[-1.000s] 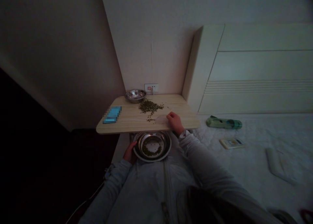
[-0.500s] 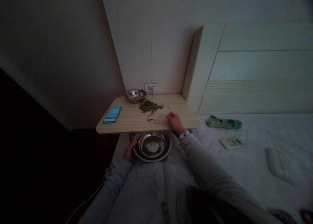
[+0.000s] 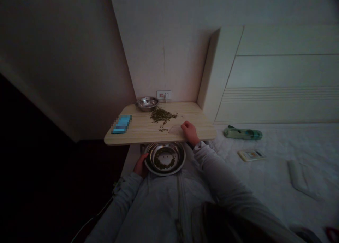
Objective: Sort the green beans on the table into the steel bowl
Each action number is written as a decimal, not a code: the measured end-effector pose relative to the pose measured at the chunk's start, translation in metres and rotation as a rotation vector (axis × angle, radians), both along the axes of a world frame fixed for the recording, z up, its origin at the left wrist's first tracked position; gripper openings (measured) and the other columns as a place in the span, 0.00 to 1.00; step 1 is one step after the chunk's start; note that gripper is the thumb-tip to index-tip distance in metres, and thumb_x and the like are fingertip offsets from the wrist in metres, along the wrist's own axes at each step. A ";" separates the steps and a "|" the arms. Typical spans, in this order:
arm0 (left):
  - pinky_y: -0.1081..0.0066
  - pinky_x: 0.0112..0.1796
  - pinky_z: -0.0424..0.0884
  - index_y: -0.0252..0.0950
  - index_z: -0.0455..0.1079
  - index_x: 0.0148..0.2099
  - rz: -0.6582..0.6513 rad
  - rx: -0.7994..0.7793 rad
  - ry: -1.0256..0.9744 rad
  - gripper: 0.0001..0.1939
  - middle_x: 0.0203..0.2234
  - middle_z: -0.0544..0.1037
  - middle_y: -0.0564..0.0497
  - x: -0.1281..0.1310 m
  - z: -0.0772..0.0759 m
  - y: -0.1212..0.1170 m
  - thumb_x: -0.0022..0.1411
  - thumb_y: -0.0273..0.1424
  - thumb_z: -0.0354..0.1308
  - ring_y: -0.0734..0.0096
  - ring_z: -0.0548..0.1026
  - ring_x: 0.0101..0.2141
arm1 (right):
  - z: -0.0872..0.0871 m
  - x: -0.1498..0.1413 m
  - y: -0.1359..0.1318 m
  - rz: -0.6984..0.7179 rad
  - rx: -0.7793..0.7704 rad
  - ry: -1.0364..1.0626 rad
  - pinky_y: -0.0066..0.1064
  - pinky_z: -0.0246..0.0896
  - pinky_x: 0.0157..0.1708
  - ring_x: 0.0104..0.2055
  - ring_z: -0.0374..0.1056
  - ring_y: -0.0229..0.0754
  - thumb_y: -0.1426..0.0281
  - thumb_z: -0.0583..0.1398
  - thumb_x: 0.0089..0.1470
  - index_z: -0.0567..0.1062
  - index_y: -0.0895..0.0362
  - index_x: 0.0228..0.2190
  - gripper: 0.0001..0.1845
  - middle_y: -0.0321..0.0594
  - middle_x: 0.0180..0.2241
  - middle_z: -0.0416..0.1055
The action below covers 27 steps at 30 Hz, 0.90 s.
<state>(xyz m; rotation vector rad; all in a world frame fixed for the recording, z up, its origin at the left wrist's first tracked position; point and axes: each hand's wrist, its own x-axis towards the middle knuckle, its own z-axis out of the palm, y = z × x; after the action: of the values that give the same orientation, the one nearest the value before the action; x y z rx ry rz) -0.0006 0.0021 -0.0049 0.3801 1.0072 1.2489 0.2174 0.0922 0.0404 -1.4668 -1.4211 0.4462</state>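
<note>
Green grains (image 3: 160, 115) seem mid-handling — left hand (image 3: 141, 166) gripping the near bowl (image 3: 182, 159), right hand (image 3: 189, 132) pinching a clear sheet (image 3: 174, 129) — and next need a light touch.

I see bowl (image 3: 146, 109) far left on bench (image 3: 140, 132), loose beans (image 3: 160, 114) right of it, blurred-out item (image 3: 122, 124) near left; lower bowl (image 3: 181, 165) before bench, beans inside; bottle (image 3: 242, 133), phone (image 3: 251, 155) right on bed (image 3: 278, 140).

Left fingers (image 3: 144, 158) grip bowl (image 3: 165, 173) | right hand (image 3: 189, 132) holds clear scraper (image 3: 174, 129) on board (image 3: 140, 131)
</note>
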 end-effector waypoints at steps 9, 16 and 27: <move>0.71 0.32 0.67 0.35 0.70 0.22 -0.019 0.008 -0.019 0.08 0.13 0.74 0.52 0.001 0.002 -0.001 0.45 0.28 0.51 0.67 0.73 0.27 | -0.001 0.000 0.001 0.034 -0.021 -0.035 0.24 0.44 0.22 0.21 0.52 0.32 0.68 0.49 0.38 0.61 0.59 0.15 0.08 0.31 0.15 0.57; 0.71 0.33 0.67 0.35 0.70 0.22 -0.029 -0.012 0.001 0.08 0.15 0.75 0.51 0.000 0.001 0.000 0.46 0.28 0.51 0.66 0.73 0.29 | 0.000 0.000 0.001 0.096 -0.028 -0.066 0.24 0.45 0.22 0.21 0.53 0.32 0.68 0.49 0.37 0.62 0.59 0.15 0.08 0.31 0.16 0.58; 0.72 0.34 0.66 0.35 0.69 0.20 -0.011 -0.003 -0.005 0.08 0.13 0.74 0.52 0.002 0.006 -0.001 0.46 0.27 0.50 0.68 0.73 0.27 | 0.000 -0.001 0.001 0.119 -0.081 -0.119 0.24 0.45 0.22 0.21 0.54 0.32 0.68 0.49 0.37 0.64 0.59 0.17 0.08 0.32 0.17 0.60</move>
<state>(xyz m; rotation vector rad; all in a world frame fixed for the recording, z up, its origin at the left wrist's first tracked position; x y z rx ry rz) 0.0015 0.0007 0.0006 0.3797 1.0018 1.2372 0.2161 0.0931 0.0404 -1.4993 -1.6069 0.5028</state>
